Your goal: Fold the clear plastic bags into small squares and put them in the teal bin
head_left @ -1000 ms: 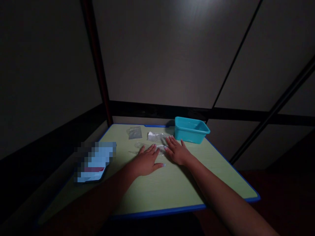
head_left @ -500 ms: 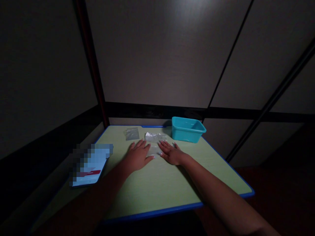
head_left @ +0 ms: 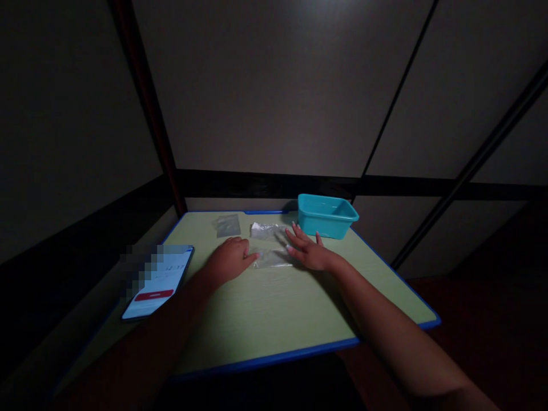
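Note:
A clear plastic bag (head_left: 274, 260) lies flat on the table between my hands. My left hand (head_left: 228, 261) is at its left end, fingers curled and thumb on the bag's edge; the exact grip is partly hidden. Over the bag's right end, my right hand (head_left: 311, 254) is open, fingers spread and slightly raised, holding nothing. Just beyond is a crumpled, shiny clear plastic piece (head_left: 266, 231), near my right fingertips. Farther left, another flat, greyish plastic bag (head_left: 229, 225) rests on the table.
A turquoise plastic basket (head_left: 327, 220) stands at the table's back right. On the left edge lies a phone (head_left: 160, 282) with a lit screen, partly blurred out. The pale green table (head_left: 265, 319) has a blue rim, and panelled walls (head_left: 265, 85) rise behind it.
My left hand's fingers, flat and spread before, are now curled. My right hand has moved right and lifted off, uncovering more of the bag. The view has shifted slightly.

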{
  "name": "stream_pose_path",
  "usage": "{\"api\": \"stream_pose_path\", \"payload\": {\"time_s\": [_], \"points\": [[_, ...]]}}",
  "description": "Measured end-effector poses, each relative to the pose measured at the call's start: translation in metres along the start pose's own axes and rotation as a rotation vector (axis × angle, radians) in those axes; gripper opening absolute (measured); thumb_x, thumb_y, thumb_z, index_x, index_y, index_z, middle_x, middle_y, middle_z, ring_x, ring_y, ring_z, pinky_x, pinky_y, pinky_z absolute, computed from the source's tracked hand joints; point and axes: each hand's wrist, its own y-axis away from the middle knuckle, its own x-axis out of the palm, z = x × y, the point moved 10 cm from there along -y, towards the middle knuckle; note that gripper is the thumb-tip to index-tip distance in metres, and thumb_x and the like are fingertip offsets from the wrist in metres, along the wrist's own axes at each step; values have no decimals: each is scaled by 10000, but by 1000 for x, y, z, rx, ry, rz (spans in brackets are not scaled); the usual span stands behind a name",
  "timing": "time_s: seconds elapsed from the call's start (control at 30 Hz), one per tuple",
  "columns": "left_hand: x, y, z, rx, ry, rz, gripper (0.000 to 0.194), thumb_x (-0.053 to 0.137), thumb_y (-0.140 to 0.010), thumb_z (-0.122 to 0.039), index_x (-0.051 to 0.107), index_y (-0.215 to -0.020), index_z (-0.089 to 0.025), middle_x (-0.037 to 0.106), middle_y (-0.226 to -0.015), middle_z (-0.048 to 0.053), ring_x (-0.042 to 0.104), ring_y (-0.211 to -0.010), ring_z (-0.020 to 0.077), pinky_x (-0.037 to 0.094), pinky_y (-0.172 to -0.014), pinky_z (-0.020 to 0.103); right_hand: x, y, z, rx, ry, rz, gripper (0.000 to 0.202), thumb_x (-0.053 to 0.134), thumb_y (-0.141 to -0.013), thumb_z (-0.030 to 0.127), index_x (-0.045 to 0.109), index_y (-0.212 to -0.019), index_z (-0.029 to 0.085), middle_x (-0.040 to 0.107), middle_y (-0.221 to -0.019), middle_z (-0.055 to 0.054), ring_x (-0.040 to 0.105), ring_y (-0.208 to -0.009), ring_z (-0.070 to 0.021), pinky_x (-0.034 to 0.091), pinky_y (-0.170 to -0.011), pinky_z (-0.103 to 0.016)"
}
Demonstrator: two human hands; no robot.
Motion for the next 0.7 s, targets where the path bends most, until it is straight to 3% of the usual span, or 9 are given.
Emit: {"api": "stream_pose_path", "payload": {"time_s": [0.07,0.23,0.47,0.7], "points": [[0,1,-1,8,37,24,288,515,-782,-456,529,-695,-182,573,-756,39,533,-762,191,376,-649,271,-1,-2,9,-36,9,-64,607,170,-898,528,22,-1427,270,-63,-1488,-34,-37,-1356,-246,-51,-1006,-588],[5,2,-3,42,39,53,271,620,-700,-453,539,-718,-195,574,-803,25,520,-846,203,371,-697,269,18,-9,23,-100,30,-40,625,199,-897,501,-20,-1427,252,23,-1491,-33,11,-1361,-229,-33,-1027,-568],[13,0,5,-33,29,22,202,610,-734,-396,569,-681,-205,586,-806,21,505,-877,198,360,-766,281,33,-15,28,-118,29,12,652,207,-892,514,-6,-1432,217,39,-1488,-55,42,-1362,-211,-20,-1037,-554],[18,2,6,-66,17,41,275,616,-719,-469,578,-658,-204,595,-807,27,500,-887,209,368,-754,284,36,-16,26,-113,48,47,670,184,-881,556,-1,-1432,222,46,-1487,-56,22,-1363,-204,-33,-1037,-551]]}}
